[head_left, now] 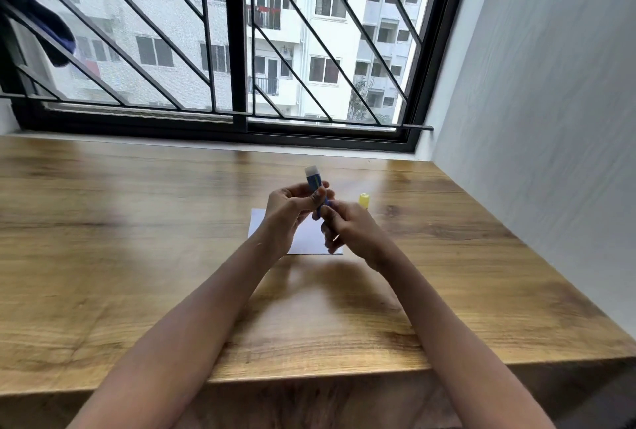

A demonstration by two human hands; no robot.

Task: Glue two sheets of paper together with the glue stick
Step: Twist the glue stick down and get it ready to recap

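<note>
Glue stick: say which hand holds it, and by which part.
Both. The left hand grips the glue stick round the middle of its blue barrel; the right hand pinches its lower end. The white top sticks out free.

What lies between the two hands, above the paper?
The glue stick, uncapped: the left hand grips its body and the right hand holds its lower end. The head view shows this.

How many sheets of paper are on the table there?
1 visible: a white sheet flat on the wooden table, partly behind the left hand and right hand. A second could be stacked under it; I cannot tell.
</note>
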